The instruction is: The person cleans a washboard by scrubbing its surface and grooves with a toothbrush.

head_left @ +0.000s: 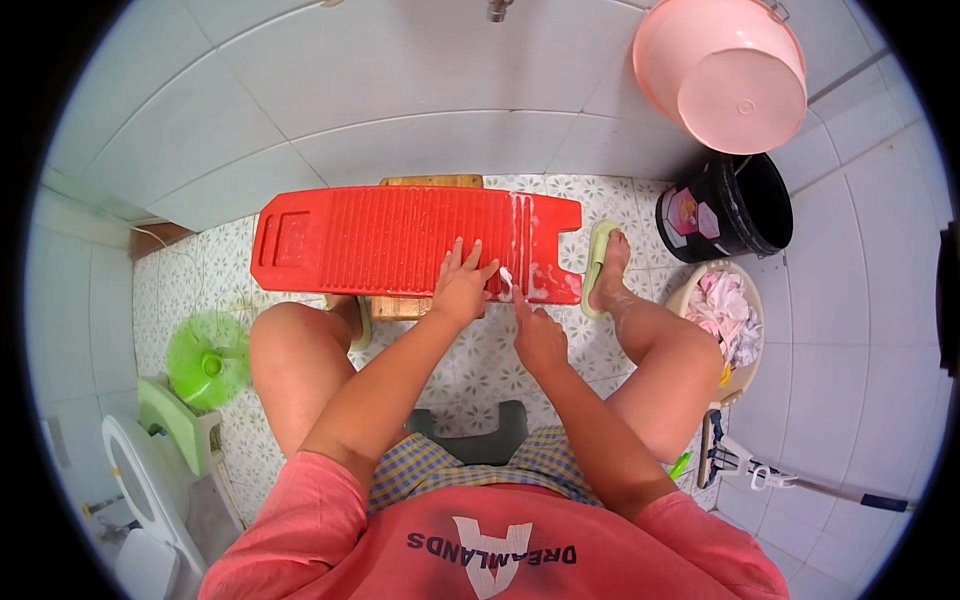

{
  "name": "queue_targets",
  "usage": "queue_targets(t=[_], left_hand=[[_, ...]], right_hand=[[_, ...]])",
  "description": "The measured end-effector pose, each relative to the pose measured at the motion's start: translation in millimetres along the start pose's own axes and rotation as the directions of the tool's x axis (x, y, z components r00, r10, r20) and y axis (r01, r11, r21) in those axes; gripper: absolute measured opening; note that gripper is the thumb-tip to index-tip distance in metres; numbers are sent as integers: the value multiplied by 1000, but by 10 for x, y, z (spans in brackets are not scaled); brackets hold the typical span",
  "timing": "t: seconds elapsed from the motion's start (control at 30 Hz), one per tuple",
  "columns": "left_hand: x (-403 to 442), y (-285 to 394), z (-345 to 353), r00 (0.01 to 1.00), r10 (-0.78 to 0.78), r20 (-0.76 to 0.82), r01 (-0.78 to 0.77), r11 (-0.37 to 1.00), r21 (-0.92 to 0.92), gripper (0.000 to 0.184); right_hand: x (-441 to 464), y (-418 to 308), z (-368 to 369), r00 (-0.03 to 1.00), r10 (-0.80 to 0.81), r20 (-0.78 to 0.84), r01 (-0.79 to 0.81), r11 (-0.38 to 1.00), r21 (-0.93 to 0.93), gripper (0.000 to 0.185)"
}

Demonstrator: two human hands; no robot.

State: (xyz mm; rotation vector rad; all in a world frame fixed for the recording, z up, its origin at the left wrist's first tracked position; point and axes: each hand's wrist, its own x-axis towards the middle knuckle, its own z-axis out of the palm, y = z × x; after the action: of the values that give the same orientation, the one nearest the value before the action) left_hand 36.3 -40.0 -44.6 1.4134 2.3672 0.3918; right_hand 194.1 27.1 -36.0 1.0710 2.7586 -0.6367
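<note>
A long red plastic washboard [350,240] with ridges lies across a low wooden stool [400,308]. White suds dot its right end. My left hand [462,285] rests flat on the ridges near the front edge, fingers spread. Just right of it, my right hand [541,338] is closed around a toothbrush [506,276], index finger stretched along it. The white brush head touches the washboard by a foamy groove; most of the handle is hidden in the hand.
A black bucket [730,210] stands at the right, below a pink basin [720,70]. A laundry basket [745,380] holds clothes. Near the right wall lies a mop [760,470]. At left are a green bowl-like item [208,360] and a white toilet [145,470].
</note>
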Motion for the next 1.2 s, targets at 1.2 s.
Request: queue_targets(t=[1.2], left_hand=[[8,33,-19,998,-57,-12,57,997,-61,73]], right_hand=[[-61,-77,-56,916,325,235,-371,910,187,44]])
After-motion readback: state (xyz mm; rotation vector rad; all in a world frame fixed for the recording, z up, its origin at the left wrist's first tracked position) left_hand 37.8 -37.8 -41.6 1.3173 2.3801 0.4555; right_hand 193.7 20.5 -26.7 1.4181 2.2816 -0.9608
